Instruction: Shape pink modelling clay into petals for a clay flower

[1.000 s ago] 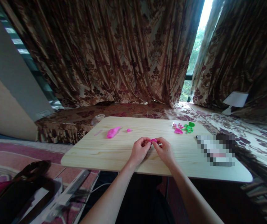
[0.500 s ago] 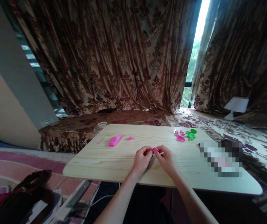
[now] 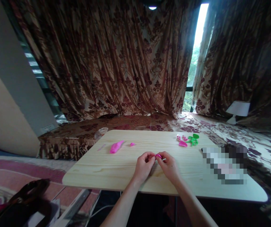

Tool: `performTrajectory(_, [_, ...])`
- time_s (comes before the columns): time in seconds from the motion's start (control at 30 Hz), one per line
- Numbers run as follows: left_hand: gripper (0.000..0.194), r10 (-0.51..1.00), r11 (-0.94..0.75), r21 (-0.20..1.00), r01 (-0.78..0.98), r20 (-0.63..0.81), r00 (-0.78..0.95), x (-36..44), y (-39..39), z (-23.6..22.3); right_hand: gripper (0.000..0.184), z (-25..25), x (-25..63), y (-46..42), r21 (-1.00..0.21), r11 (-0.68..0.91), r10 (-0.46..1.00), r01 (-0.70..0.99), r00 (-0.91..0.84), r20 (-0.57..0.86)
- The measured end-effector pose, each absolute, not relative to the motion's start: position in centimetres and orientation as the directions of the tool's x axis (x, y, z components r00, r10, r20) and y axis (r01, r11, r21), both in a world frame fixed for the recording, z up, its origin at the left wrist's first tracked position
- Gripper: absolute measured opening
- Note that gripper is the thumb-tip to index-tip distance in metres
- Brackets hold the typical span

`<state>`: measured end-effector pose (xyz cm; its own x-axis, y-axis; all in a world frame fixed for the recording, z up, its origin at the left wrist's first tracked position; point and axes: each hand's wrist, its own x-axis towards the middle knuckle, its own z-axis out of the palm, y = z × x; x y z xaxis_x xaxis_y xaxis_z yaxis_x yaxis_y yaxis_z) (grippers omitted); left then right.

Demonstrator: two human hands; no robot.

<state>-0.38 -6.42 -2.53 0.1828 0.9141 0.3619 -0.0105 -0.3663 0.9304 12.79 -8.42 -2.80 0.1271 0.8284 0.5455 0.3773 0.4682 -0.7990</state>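
Both hands meet above the front middle of the light wooden table [image 3: 97,170]. My left hand [image 3: 145,164] pinches one side of a small piece of pink modelling clay [image 3: 158,155]. My right hand [image 3: 168,164] grips the same piece from the other side, and the fingers cover part of it. Further left lies a larger pink clay lump [image 3: 116,147], with a small pink bit [image 3: 132,144] beside it. At the back right are a flat pink piece [image 3: 183,143], small pink-and-white pieces [image 3: 181,138] and green pieces [image 3: 193,140].
A pixelated flat object [image 3: 225,165] lies at the table's right side. Behind the back left corner stands a clear plastic tub [image 3: 101,132]. A white lamp [image 3: 238,108] is on the patterned ledge. A dark bag [image 3: 26,201] sits at lower left.
The view has tilted up slightly, so the table and hands appear a little lower. Both hands keep hold of the pink clay piece, with only slight finger movement.
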Motion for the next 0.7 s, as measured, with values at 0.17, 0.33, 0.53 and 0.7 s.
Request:
performTrajectory(0.17, [0.018,0.913,-0.374,0.927,-0.004,0.369,0.174,-0.49,-6.53,-2.27,0.016,-2.93,12.76,-8.36,-0.795,0.469,0.828,0.385,0.121,0.548])
performTrajectory(0.33, [0.016,0.913,-0.374,0.928,-0.003,0.369,0.173,-0.47,-6.57,-2.2,0.017,-3.12,12.79,-8.23,-0.791,0.468,0.826,0.394,0.123,0.55])
performTrajectory(0.53, [0.019,0.917,-0.374,0.927,-0.008,0.371,0.144,-0.41,-6.54,-2.36,0.018,-3.12,12.78,-8.21,-0.787,0.472,0.823,0.397,0.121,0.555])
performTrajectory(0.7, [0.019,0.916,-0.381,0.924,-0.007,0.379,0.132,-0.41,-6.65,-2.17,0.02,-3.1,12.78,-8.25,-0.787,0.479,0.824,0.39,0.109,0.556])
